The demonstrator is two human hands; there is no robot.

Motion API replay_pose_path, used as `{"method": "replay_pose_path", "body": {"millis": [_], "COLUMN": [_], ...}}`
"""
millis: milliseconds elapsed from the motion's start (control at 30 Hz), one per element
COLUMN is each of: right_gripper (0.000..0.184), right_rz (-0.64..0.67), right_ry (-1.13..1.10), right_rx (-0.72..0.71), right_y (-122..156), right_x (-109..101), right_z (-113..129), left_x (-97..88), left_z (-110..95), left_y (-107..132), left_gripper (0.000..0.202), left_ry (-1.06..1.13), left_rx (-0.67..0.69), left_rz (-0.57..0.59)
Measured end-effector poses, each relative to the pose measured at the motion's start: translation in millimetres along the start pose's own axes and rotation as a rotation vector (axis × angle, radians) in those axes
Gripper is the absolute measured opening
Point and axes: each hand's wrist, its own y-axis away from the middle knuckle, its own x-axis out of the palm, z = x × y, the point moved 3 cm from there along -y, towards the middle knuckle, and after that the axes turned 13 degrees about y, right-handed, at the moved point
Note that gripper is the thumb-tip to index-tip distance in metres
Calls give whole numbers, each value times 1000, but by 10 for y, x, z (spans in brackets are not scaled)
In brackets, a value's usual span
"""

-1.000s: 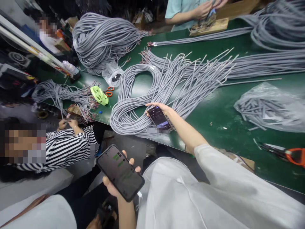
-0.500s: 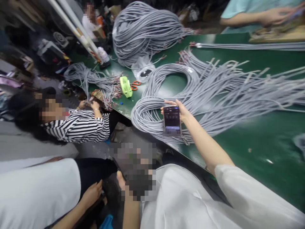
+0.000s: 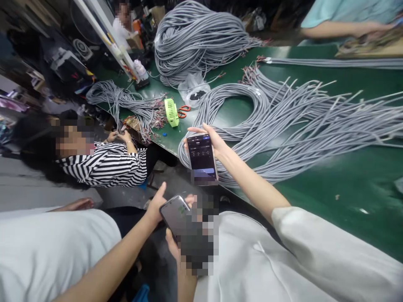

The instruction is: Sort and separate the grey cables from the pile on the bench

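My right hand (image 3: 215, 142) grips a smartphone (image 3: 202, 157) with a lit dark screen, held out over the front edge of the table and the looped grey cables. Lower down, my left hand (image 3: 172, 245) is wrapped round a second smartphone (image 3: 174, 212) with a greyish screen, tilted; blurring hides its lower part and some of my fingers. At that phone's upper left edge is a co-worker's hand (image 3: 155, 205), fingers stretched; whether it touches the phone I cannot tell. Behind my right hand lies a coil of grey cables (image 3: 234, 90) with many loose ends fanning right.
On the green table (image 3: 317, 180) lie a large cable bundle (image 3: 201, 40), a lime-green fan (image 3: 171, 112), orange-handled scissors (image 3: 184, 111) and a plastic bag (image 3: 192, 86). A person in a striped shirt (image 3: 110, 163) sits at the left, handling cables. Another person's arm (image 3: 340, 29) is across the table.
My right hand has moved the phone left and nearer to me. The co-worker at the left has raised a hand to the phone in my left hand. The view has shifted slightly.
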Motion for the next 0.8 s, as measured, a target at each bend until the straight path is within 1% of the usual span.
{"method": "replay_pose_path", "body": {"millis": [33, 100, 167, 200, 267, 400, 533, 600, 667, 733, 800], "right_gripper": [39, 39, 39, 40, 40, 41, 39, 37, 37, 37, 36], "right_rz": [24, 64, 95, 107, 129, 167, 189, 197, 204, 219, 234], "right_ry": [6, 16, 23, 26, 29, 24, 50, 69, 83, 90, 89], "right_rx": [-8, -19, -18, -16, -15, -32, -35, -29, -26, -31, -44], "right_y": [-14, -28, -34, -36, -43, -47, -23, -5, 11, 23, 27], "right_x": [67, 185, 281, 320, 382, 476, 570, 613, 651, 691, 734], "right_z": [11, 26, 31, 30, 24, -1, -32, -49, -66, -83, -100], "left_x": [111, 307, 456, 506, 562, 580, 641, 690, 715, 694, 625], "left_z": [84, 228, 316, 347, 393, 472, 537, 540, 525, 504, 490], "left_y": [-64, -126, -122, -104, -67, -48, -19, 47, 131, 195, 213], "left_gripper": [52, 67, 82, 87, 95, 109, 120, 119, 111, 105, 101], "left_ry": [-26, -37, -23, -15, 0, 52, 90, 86, 57, 32, 34], "left_rx": [-110, -321, -427, -459, -482, -521, -504, -455, -399, -353, -325], "left_rz": [-4, 26, 88, 116, 154, 219, 345, 397, 418, 426, 420]}}
